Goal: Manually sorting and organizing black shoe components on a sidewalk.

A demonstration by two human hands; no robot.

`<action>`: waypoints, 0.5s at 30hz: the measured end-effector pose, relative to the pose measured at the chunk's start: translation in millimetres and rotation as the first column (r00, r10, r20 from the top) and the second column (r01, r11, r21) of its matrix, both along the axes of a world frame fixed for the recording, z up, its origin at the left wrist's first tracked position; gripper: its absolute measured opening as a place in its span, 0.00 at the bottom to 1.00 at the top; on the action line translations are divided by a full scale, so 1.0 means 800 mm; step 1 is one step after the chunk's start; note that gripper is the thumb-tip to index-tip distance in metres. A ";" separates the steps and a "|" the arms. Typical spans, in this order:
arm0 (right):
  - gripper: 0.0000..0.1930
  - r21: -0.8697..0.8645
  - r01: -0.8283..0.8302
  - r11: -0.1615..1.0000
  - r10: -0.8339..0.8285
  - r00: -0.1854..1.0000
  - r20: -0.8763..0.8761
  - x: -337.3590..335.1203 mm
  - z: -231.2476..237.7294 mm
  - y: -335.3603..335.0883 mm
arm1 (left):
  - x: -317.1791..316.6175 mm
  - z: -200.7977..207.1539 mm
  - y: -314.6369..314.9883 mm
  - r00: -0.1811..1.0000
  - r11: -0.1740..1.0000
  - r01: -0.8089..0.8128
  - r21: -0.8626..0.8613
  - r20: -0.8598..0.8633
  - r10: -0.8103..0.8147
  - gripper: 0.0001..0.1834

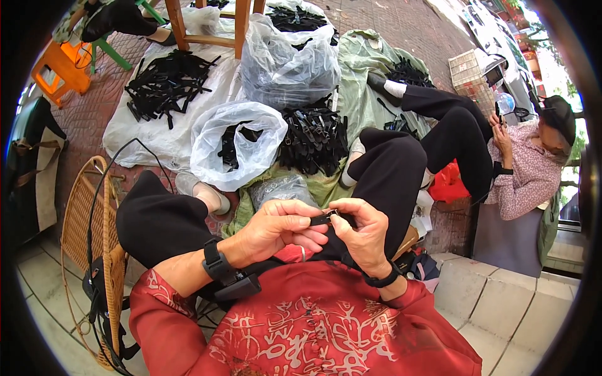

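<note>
Above my lap, my left hand (281,227) pinches one end of a short black strap (320,219) between thumb and forefinger, its other fingers loosely curled below. Close against it, my right hand (364,235) grips the strap's other end, where a small shiny metal piece shows, perhaps a buckle. The fingertips partly hide that end. Beyond my knees lies a heap of black straps with metal buckles (313,139). Beside the heap, a translucent plastic bag (207,135) stands with its mouth open and more black pieces inside.
A larger filled plastic bag (288,66) stands behind, near a wooden stool (241,25). Another black pile (170,86) lies on a white sheet (135,135). A wicker chair (78,219) is at my left. On the right sits another person (523,163), hands raised around a dark object.
</note>
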State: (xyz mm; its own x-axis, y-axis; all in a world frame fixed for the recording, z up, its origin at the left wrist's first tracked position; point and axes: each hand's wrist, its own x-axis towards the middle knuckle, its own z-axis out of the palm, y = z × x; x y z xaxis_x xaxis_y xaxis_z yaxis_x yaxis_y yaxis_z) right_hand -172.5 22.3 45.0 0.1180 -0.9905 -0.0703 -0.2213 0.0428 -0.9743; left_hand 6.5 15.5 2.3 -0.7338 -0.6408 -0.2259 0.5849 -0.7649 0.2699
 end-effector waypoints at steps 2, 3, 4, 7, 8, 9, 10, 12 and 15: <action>0.09 0.013 0.025 1.000 -0.026 0.999 0.038 0.003 0.001 0.000 | 0.000 0.000 0.000 1.000 1.000 -0.013 0.000 0.011 0.013 0.13; 0.09 0.014 0.026 1.000 -0.027 0.999 0.039 0.003 0.002 0.000 | 0.000 0.000 0.000 1.000 1.000 -0.012 0.001 0.012 0.012 0.13; 0.09 0.026 0.033 0.999 -0.035 0.998 0.052 0.003 0.002 0.001 | 0.000 0.000 0.000 1.000 1.000 -0.014 0.003 0.011 0.014 0.13; 0.09 0.031 0.041 0.999 -0.042 0.998 0.045 0.003 -0.001 0.000 | -0.002 0.000 0.000 1.000 0.999 -0.026 0.030 0.007 0.026 0.12; 0.09 0.024 0.038 0.999 -0.038 0.999 0.026 0.002 -0.001 0.000 | -0.003 0.000 0.000 0.999 0.998 -0.039 0.054 0.004 0.039 0.12; 0.09 0.025 0.041 0.999 -0.041 0.999 0.027 0.002 -0.002 -0.001 | -0.003 -0.001 0.000 0.999 0.998 -0.036 0.055 0.005 0.036 0.12; 0.09 0.008 0.027 1.000 -0.027 1.000 0.002 0.003 -0.002 -0.002 | -0.003 -0.001 0.000 0.999 0.997 -0.040 0.065 0.008 0.040 0.11; 0.09 -0.007 0.015 1.000 -0.015 1.000 -0.022 0.002 -0.002 -0.005 | -0.003 -0.003 0.000 0.999 0.996 -0.043 0.076 0.010 0.043 0.11; 0.09 -0.002 -0.024 1.000 0.024 1.000 -0.020 0.002 0.002 -0.011 | -0.004 -0.006 -0.001 0.998 0.994 -0.054 0.093 0.033 0.051 0.10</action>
State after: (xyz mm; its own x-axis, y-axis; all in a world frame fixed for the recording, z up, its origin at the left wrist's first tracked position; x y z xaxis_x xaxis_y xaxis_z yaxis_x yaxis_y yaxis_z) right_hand -170.9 13.2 46.5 0.1404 -0.9876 -0.0706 -0.2414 0.0350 -0.9698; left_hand 3.3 14.5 -2.6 -0.6914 -0.6533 -0.3086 0.6175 -0.7561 0.2170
